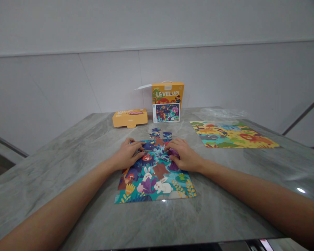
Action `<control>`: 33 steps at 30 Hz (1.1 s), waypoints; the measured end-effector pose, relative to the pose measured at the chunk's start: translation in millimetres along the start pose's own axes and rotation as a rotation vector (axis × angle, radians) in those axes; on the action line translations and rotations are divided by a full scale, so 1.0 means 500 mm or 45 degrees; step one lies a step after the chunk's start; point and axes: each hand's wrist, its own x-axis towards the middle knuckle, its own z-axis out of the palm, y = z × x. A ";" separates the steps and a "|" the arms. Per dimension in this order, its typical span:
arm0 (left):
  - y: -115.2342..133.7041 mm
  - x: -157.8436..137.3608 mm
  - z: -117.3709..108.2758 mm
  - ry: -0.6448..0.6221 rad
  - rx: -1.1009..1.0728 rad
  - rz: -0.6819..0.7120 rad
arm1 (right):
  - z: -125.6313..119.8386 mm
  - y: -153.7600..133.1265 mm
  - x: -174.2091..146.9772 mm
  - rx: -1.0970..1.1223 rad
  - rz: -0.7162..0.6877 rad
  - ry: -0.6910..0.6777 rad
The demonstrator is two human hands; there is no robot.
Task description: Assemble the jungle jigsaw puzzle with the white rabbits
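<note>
A partly joined jigsaw puzzle (149,179) with white rabbits, plants and a red fox lies flat on the table in front of me. My left hand (128,153) rests at its left edge, fingers bent and thumb and fingertips gripping dark blue pieces. At the right edge, my right hand (185,155) curls its thumb and fingers around a purple puzzle piece (174,152); its far outline is hidden beneath the fingers. Beyond both hands, a few loose blue puzzle pieces (155,132) lie near the puzzle's upper side.
An orange "LEVEL UP!" box (167,91) stands open at the back with a picture card (166,113) leaning on it. To its left sits a smaller orange box (130,118). A finished yellow puzzle (232,135) and clear plastic wrap (221,113) lie on the right.
</note>
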 end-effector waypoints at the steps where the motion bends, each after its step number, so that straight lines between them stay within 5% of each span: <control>1: 0.000 -0.001 0.000 -0.005 -0.003 -0.001 | 0.000 0.000 0.000 0.015 -0.005 0.011; 15: 0.009 -0.003 -0.006 0.013 -0.068 0.065 | 0.007 0.012 0.004 0.201 0.120 0.184; 24: 0.114 -0.013 -0.003 0.224 -0.442 0.080 | 0.008 -0.033 0.008 0.609 0.290 0.137; 28: 0.112 -0.010 -0.011 0.329 -0.540 -0.060 | 0.010 -0.049 0.007 0.593 0.198 0.125; 33: 0.029 -0.007 -0.041 0.504 -0.527 -0.389 | 0.008 -0.034 0.004 0.381 0.081 0.157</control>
